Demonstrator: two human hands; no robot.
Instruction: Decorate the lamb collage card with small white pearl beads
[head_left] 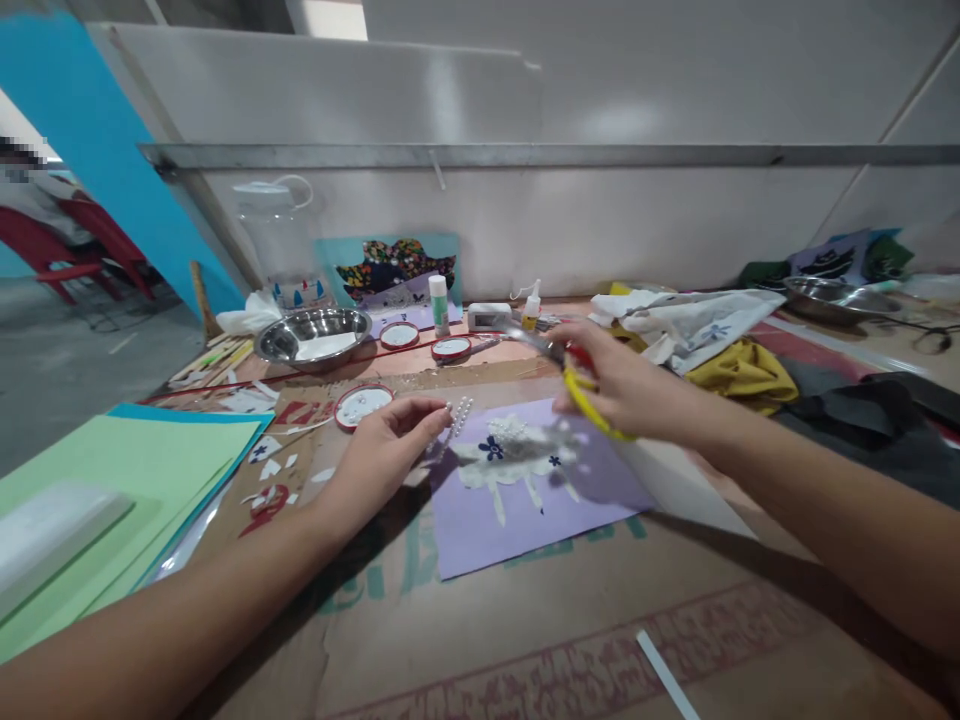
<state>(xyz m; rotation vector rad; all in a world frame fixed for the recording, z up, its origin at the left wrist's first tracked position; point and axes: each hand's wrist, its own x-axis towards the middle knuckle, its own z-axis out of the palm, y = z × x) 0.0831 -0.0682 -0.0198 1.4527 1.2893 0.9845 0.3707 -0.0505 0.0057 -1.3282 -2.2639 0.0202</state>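
Pinched between the fingers of my left hand is a short strip of white pearl beads, at the left edge of a purple sheet. My right hand grips scissors with yellow and red handles above the sheet's upper right, blades pointing left and blurred by motion. Glued-looking on the sheet lies a white fabric cloud shape bearing dark blue flowers, white beads and pale drop strips below. A red-rimmed lid with small bits in it is just behind my left hand.
Behind stand a metal bowl, a glue stick, a small glue bottle and a clear jug. Green paper sheets lie left, fabric scraps right. A white strip rests near the front.
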